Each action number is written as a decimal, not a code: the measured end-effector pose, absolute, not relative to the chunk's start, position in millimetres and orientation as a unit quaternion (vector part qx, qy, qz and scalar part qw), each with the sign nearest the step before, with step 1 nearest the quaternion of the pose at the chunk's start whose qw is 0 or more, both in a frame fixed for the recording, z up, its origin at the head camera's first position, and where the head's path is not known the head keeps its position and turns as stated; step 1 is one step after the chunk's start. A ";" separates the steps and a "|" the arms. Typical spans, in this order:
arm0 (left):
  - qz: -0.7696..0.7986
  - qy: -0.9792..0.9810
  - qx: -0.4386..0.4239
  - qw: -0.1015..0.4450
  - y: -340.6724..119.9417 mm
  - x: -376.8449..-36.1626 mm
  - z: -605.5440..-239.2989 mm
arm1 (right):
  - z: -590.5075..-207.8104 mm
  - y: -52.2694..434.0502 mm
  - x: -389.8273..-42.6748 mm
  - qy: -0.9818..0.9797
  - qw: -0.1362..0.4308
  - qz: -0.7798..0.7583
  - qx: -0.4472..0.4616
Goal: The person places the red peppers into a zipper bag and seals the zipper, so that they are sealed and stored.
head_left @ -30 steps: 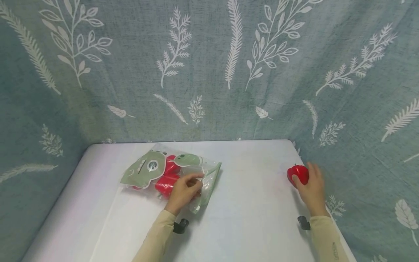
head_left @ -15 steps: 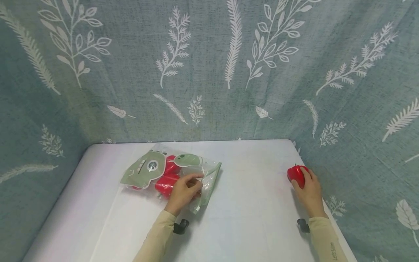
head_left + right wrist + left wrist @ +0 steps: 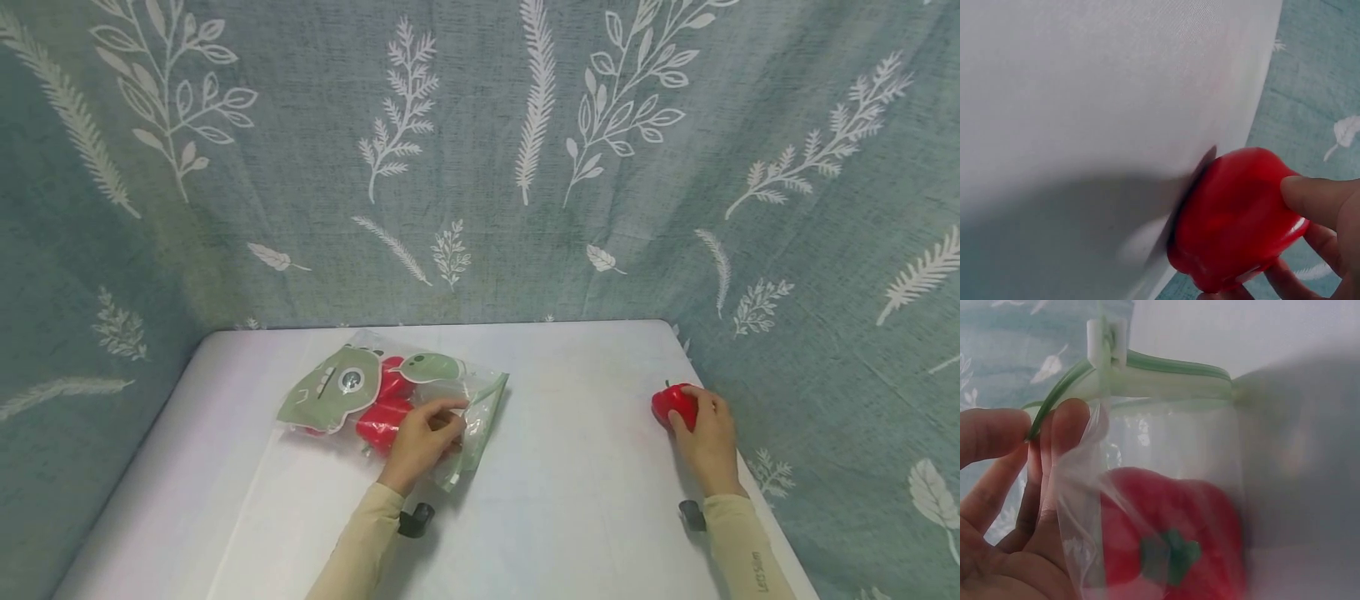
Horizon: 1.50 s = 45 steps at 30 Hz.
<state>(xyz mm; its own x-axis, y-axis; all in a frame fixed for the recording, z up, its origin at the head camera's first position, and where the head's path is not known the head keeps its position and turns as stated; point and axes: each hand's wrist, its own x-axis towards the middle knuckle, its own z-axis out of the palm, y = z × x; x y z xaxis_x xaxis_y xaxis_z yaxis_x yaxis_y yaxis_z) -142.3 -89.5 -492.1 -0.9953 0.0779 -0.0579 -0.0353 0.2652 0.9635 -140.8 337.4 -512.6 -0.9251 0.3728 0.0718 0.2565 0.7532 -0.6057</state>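
Our right hand [image 3: 711, 437], gripping the red pepper [image 3: 670, 406] well right of the zip bag [image 3: 352, 379], has edged bagward, seemingly with secure hold; our left hand [image 3: 420, 437] pinches the bag's green edge [image 3: 1054, 397].

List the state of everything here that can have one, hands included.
Left hand: pinches the bag's green-edged strip.
Right hand: grips the loose red pepper.
Loose red pepper: held outside the bag, near the table's right edge.
Clear printed bag: lying flat, partly filled; whether its mouth is open is unclear.
Bagged red peppers: inside the bag.
Zip slider: on the green strip.
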 end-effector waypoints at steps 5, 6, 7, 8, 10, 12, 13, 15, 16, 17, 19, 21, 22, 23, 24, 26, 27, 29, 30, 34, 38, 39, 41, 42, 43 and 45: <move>0.604 0.796 0.013 0.048 -89.0 -142.7 -492.3 | -511.1 333.8 -140.7 -0.938 0.096 0.290 -0.166; 0.603 0.796 0.011 0.049 -89.1 -143.0 -492.6 | -510.7 332.8 -140.9 -0.940 0.095 0.285 -0.162; 0.602 0.797 0.011 0.050 -89.0 -143.1 -492.7 | -510.2 331.6 -140.9 -0.941 0.094 0.282 -0.159; 0.602 0.797 0.010 0.052 -89.0 -143.1 -492.6 | -509.9 330.2 -140.9 -0.943 0.093 0.279 -0.156; 0.600 0.798 0.009 0.054 -88.8 -143.1 -492.3 | -508.8 326.8 -140.5 -0.946 0.091 0.274 -0.148; 0.597 0.800 0.009 0.053 -88.4 -143.1 -491.9 | -508.3 323.6 -140.0 -0.948 0.090 0.271 -0.140; 0.597 0.801 0.010 0.053 -88.1 -142.9 -491.6 | -508.1 321.8 -139.4 -0.949 0.091 0.270 -0.135; 0.596 0.802 0.012 0.052 -87.6 -142.8 -491.7 | -508.0 318.1 -138.0 -0.951 0.096 0.266 -0.126; 0.596 0.801 0.013 0.052 -87.6 -142.9 -491.7 | -508.4 316.1 -137.5 -0.952 0.099 0.264 -0.120; 0.597 0.801 0.013 0.052 -87.6 -142.9 -491.8 | -508.8 314.0 -136.8 -0.953 0.103 0.262 -0.115; 0.598 0.800 0.012 0.052 -87.6 -142.8 -491.9 | -509.7 309.5 -135.8 -0.953 0.111 0.262 -0.104; 0.598 0.800 0.013 0.052 -87.9 -142.9 -492.3 | -510.3 304.5 -134.6 -0.952 0.117 0.266 -0.097; 0.599 0.799 0.013 0.052 -87.9 -142.9 -492.4 | -511.0 302.0 -134.2 -0.951 0.119 0.269 -0.093; 0.599 0.799 0.012 0.053 -87.9 -142.9 -492.6 | -511.5 299.6 -133.8 -0.951 0.120 0.273 -0.089; 0.600 0.798 0.012 0.052 -87.9 -142.8 -492.7 | -511.8 296.9 -133.4 -0.949 0.120 0.277 -0.085; 0.601 0.798 0.013 0.052 -87.9 -142.8 -492.9 | -512.0 291.2 -132.4 -0.947 0.120 0.286 -0.077; 0.601 0.797 0.013 0.052 -87.8 -142.6 -492.9 | -512.2 288.4 -132.0 -0.947 0.120 0.289 -0.074; 0.602 0.797 0.012 0.052 -87.9 -142.6 -492.8 | -511.8 281.8 -130.9 -0.945 0.118 0.298 -0.065; 0.602 0.797 0.012 0.052 -87.9 -142.4 -492.6 | -511.6 278.6 -130.5 -0.944 0.117 0.303 -0.060; 0.602 0.797 0.013 0.050 -87.4 -142.3 -492.2 | -511.3 267.7 -129.0 -0.940 0.112 0.317 -0.049; 0.603 0.796 0.013 0.049 -87.3 -142.6 -492.8 | -512.8 259.0 -129.5 -0.938 0.107 0.326 -0.042; 0.603 0.796 0.012 0.049 -87.2 -142.6 -493.2 | -513.3 256.7 -129.8 -0.938 0.106 0.328 -0.042; 0.604 0.795 0.012 0.049 -87.2 -142.4 -493.5 | -514.0 250.8 -130.0 -0.937 0.106 0.331 -0.044; 0.604 0.795 0.012 0.049 -87.1 -142.4 -493.6 | -514.0 247.5 -130.0 -0.936 0.107 0.333 -0.045; 0.604 0.796 0.011 0.049 -87.0 -142.4 -493.6 | -514.3 244.6 -130.0 -0.935 0.107 0.335 -0.044; 0.604 0.795 0.012 0.048 -86.7 -142.3 -493.6 | -515.3 238.2 -129.9 -0.933 0.107 0.339 -0.045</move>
<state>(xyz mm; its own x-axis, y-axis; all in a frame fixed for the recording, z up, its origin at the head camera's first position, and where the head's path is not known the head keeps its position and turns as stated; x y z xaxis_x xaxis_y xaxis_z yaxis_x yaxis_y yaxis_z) -142.3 -86.7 -493.6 -0.9951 0.0769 -0.0622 -0.0393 0.2695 0.9622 -129.9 238.2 -515.3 -0.9730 0.1569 0.1693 0.0115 0.7657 -0.6431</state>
